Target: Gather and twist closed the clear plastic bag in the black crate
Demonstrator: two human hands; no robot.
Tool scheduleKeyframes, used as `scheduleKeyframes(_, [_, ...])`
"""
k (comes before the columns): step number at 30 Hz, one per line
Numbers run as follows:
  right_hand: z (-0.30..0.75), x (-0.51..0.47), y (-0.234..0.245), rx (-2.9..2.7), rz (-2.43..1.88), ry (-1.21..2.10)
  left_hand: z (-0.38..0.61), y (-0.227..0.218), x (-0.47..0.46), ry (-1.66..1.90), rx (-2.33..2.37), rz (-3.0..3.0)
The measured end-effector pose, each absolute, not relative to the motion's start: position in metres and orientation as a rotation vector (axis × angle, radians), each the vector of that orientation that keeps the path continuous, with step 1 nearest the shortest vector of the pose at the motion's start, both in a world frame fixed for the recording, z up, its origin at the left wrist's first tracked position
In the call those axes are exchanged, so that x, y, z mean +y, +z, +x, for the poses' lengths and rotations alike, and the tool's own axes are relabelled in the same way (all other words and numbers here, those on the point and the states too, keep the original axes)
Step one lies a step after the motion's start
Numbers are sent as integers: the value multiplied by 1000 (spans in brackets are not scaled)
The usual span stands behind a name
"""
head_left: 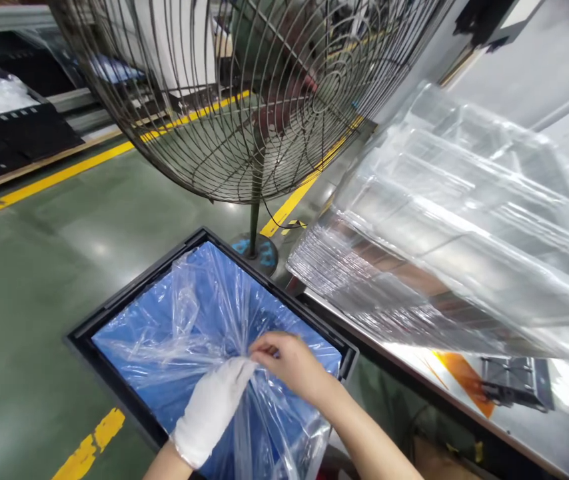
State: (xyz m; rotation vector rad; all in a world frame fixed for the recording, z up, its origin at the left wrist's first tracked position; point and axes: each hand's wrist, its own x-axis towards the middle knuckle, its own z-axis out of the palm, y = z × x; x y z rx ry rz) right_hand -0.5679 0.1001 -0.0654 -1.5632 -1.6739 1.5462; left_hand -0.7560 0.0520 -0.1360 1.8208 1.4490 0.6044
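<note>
A clear plastic bag (pixel 199 313) lines a black bin (pixel 114 303) with a blue inside. My left hand (pixel 212 407), in a white glove, grips a gathered bunch of the bag from below. My bare right hand (pixel 289 363) pinches the same bunch of film just above the glove, fingers pressed together. Both hands meet over the near side of the bin.
A tall stack of clear plastic trays (pixel 464 227) lies tilted on a metal table (pixel 464 393) at right. A large floor fan (pixel 244 93) stands behind the bin on a green floor (pixel 39 267) with yellow lines. Black trays (pixel 19 133) sit far left.
</note>
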Motion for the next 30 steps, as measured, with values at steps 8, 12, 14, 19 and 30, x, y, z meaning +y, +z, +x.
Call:
scheduleKeyframes(8, [-570,66,-102,-1396,-1600,1662,-766,-127,49,690,1442,1428])
scheduleKeyframes(12, [-578,54,-107,-1480,-1601,1599,-767,-130,50,713,1456,1303])
scheduleKeyframes(14, [-582,54,-106,-1536,-1616,1572,-768,-132,50,751,1460,1293])
scheduleKeyframes(19, [-587,58,-98,-1628,-1694,1484,-776,-132,52,845,1441,1404])
scheduleKeyframes(30, [-580,51,-85,-1828,-1640,1366,-775,-104,60,888,1335,1966])
